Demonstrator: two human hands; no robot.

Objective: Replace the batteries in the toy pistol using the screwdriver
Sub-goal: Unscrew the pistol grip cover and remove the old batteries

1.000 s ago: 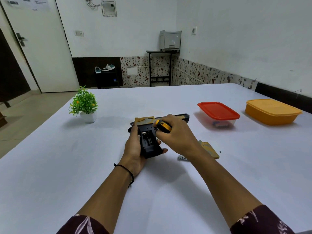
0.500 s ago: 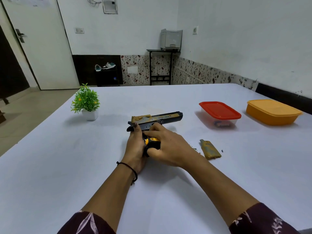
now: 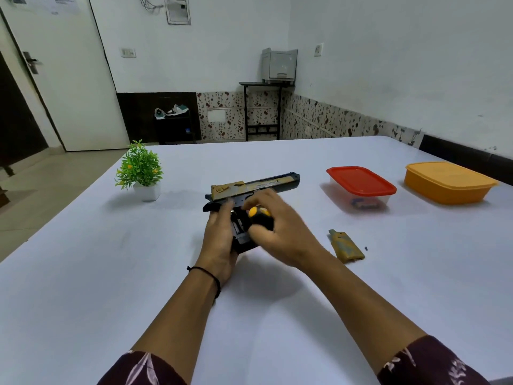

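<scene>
Toy pistol (image 3: 258, 186) lies on its side near the middle of the white counter (image 3: 111, 273), with the barrel pointing to the right. Left hand (image 3: 219, 243) grips its handle, fingers curled round it. Right hand (image 3: 280, 234), a little blurred, holds the black and yellow screwdriver (image 3: 259, 215) with curled fingers, above that handle. A small gold cover (image 3: 345, 245) lies near, to the right.

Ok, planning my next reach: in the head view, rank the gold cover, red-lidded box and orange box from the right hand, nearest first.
1. Gold cover, just right of the right hand.
2. Red-lidded box, right and farther back.
3. Orange box, far right.
</scene>
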